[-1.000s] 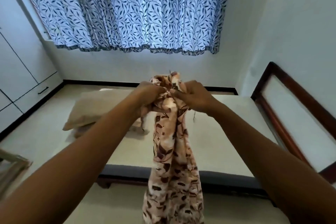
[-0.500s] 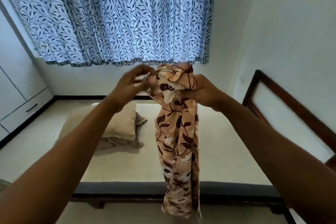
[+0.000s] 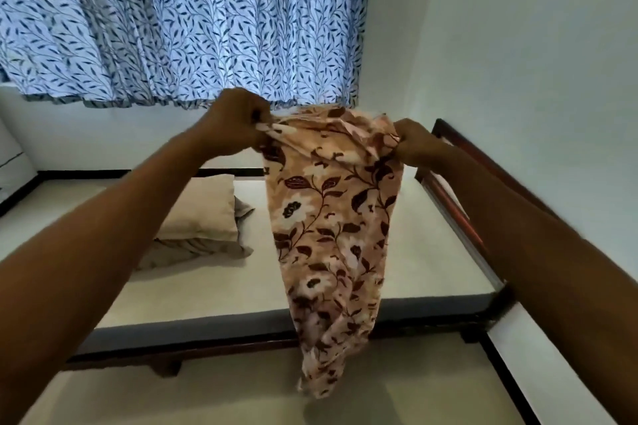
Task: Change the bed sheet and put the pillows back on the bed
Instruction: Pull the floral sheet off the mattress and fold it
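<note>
- Left hand (image 3: 238, 121) is pinching one top corner of the floral sheet (image 3: 331, 217), fingers curled tight round the cloth, in front of the blue leaf-print curtain (image 3: 179, 21).
- Below it, two pillows (image 3: 203, 214) are lying stacked on the bare mattress (image 3: 431, 252) (beige one on top).
- Sheet is hanging bunched between both hands, its tail dangling past the mattress's near edge.
- Right hand (image 3: 417, 143) is gripping the other top corner, near the wooden bed frame (image 3: 459, 203).
</note>
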### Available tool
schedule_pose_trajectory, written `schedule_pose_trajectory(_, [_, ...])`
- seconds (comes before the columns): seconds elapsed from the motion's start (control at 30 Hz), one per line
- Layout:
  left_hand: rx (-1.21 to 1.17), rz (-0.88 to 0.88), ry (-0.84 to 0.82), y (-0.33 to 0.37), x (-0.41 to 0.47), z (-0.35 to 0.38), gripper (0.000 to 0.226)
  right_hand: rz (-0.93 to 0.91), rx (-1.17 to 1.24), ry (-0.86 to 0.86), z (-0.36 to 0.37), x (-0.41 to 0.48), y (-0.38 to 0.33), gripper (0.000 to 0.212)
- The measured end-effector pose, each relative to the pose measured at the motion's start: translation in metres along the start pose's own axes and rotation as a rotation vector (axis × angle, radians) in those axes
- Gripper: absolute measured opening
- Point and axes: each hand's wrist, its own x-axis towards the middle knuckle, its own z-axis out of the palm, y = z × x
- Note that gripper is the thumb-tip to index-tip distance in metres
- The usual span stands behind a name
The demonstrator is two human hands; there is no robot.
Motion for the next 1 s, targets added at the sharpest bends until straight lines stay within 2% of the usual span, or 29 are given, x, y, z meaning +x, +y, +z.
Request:
schedule_pose_trajectory(0.07, [-0.071, 0.056, 0.030, 0.012, -0.011, -0.006, 0.026, 0.021, 0.100, 0.197, 0.008, -0.013, -0.007, 0.033])
schedule_pose_trajectory(0.1, [-0.130, 0.062, 0.060, 0.015, -0.017, -0.011, 0.025, 0.022, 0.176, 0.219, 0.012, -0.018, -0.011, 0.029])
schedule_pose_trajectory(0.2, [-0.245, 0.031, 0.103, 0.015, -0.028, -0.026, 0.027, 0.009, 0.215, 0.044, 0.022, -0.030, -0.020, 0.017])
schedule_pose_trajectory(0.23, [-0.273, 0.033, 0.091, 0.015, -0.030, -0.031, 0.027, 0.009, 0.218, 0.091, 0.024, -0.033, -0.023, 0.016])
schedule_pose_trajectory(0.3, [-0.327, 0.090, 0.088, 0.016, -0.034, -0.042, 0.028, -0.040, 0.184, 0.291, 0.025, -0.031, -0.029, 0.017])
schedule_pose_trajectory(0.33, [-0.321, 0.134, 0.108, 0.018, -0.035, -0.046, 0.027, -0.083, 0.157, 0.262, 0.025, -0.027, -0.035, 0.016])
schedule_pose_trajectory(0.4, [-0.287, 0.170, 0.103, 0.023, -0.036, -0.050, 0.017, -0.086, 0.095, 0.042, 0.028, -0.025, -0.048, 0.015])
schedule_pose_trajectory(0.43, [-0.277, 0.162, 0.106, 0.024, -0.036, -0.049, 0.014, -0.049, 0.078, 0.050, 0.031, -0.023, -0.052, 0.018])
schedule_pose_trajectory(0.5, [-0.261, 0.102, 0.145, 0.013, -0.038, -0.042, 0.016, 0.014, 0.162, 0.279, 0.043, -0.018, -0.056, 0.017])
schedule_pose_trajectory(0.53, [-0.266, 0.052, 0.167, 0.003, -0.040, -0.036, 0.017, 0.030, 0.259, 0.339, 0.052, -0.016, -0.058, 0.012])
schedule_pose_trajectory(0.67, [-0.266, -0.067, 0.194, -0.017, -0.048, -0.025, 0.016, 0.117, 0.661, 0.184, 0.094, -0.007, -0.067, 0.003])
schedule_pose_trajectory(0.77, [-0.276, -0.053, 0.218, -0.025, -0.056, -0.023, 0.022, 0.125, 0.802, 0.191, 0.109, -0.004, -0.077, 0.019])
schedule_pose_trajectory(0.83, [-0.299, -0.060, 0.220, -0.035, -0.058, -0.023, 0.023, 0.084, 0.774, 0.105, 0.117, -0.001, -0.075, 0.021])
schedule_pose_trajectory(0.93, [-0.320, -0.095, 0.199, -0.049, -0.065, -0.025, 0.025, -0.031, 0.601, -0.084, 0.123, -0.001, -0.075, 0.025])
schedule_pose_trajectory(1.0, [-0.345, -0.106, 0.208, -0.055, -0.071, -0.028, 0.030, -0.074, 0.593, -0.024, 0.123, -0.001, -0.080, 0.009])
